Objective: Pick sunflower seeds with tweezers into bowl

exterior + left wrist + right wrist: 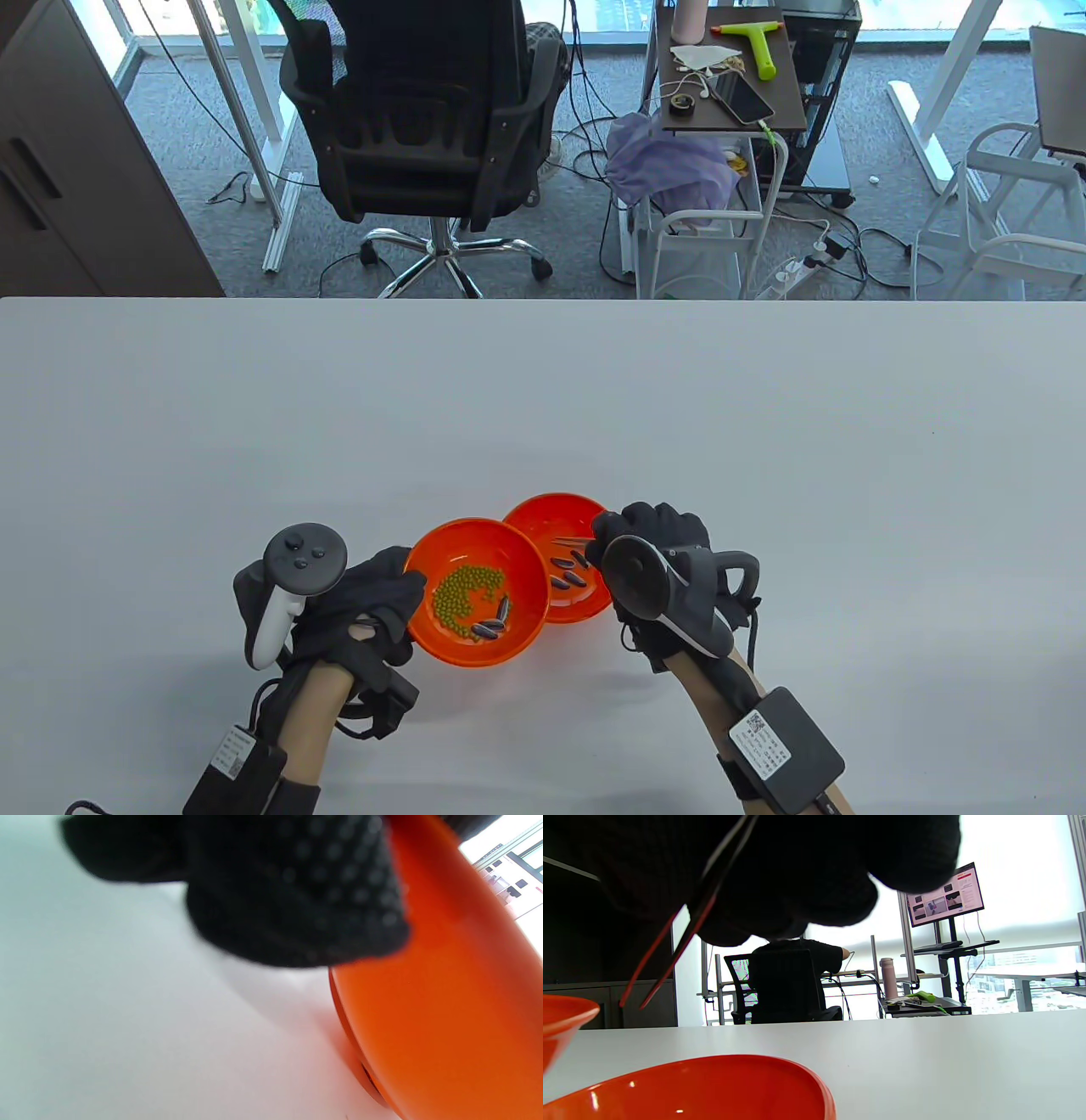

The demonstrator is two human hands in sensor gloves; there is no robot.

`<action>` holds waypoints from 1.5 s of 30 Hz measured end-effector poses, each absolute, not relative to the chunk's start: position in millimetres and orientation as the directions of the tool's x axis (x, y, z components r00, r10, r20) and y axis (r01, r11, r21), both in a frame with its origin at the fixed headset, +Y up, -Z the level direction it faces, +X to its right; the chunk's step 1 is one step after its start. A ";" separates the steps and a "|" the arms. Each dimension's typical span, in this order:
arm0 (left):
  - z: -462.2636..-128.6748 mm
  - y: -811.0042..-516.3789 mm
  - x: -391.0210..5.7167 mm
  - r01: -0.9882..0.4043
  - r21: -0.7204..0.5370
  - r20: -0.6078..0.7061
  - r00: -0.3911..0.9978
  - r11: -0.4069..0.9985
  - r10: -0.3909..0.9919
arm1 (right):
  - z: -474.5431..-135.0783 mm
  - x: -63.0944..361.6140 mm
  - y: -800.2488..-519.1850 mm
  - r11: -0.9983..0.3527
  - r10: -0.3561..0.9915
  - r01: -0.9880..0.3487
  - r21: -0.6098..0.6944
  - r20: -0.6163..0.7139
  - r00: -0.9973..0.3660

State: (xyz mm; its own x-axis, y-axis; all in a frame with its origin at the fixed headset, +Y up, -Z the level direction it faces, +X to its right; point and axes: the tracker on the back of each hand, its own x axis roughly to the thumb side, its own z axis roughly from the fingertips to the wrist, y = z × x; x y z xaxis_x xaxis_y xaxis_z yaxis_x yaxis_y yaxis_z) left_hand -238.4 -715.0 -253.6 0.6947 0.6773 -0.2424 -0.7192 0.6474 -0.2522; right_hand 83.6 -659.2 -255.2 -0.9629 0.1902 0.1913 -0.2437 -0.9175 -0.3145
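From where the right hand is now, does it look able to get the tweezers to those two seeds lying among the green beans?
Probably yes. The right hand holds the tweezers over the neighbouring bowl, and the seeds lie uncovered in the left bowl, which touches it. The left hand grips only that bowl's outer rim.

Two orange bowls sit touching on the white table (pixel 764 441): the nearer bowl (pixel 475 592) holds green beans (pixel 465 592) plus a few sunflower seeds (pixel 495 621), the farther bowl (pixel 560 556) holds more dark seeds. The left hand (pixel 373 607) grips the nearer bowl's left rim. The right hand (pixel 657 552) holds tweezers (pixel 570 540) over the farther bowl, tips apart.
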 end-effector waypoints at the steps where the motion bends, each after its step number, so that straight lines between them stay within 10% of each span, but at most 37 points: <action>1: -253.7 -715.0 -238.3 -0.719 -0.252 -0.242 0.695 0.647 0.677 | -254.4 83.0 -658.3 -0.916 0.193 -0.248 -0.315 0.195 -0.962; 19: -254.0 -716.1 -237.0 -0.718 -0.256 -0.233 0.696 0.647 0.679 | -230.9 35.6 -665.4 -0.957 0.103 -0.214 -0.194 0.461 -0.882; 45: -254.1 -717.5 -236.0 -0.711 -0.260 -0.227 0.703 0.654 0.674 | -222.8 20.6 -672.6 -0.974 0.014 -0.123 -0.188 0.497 -0.868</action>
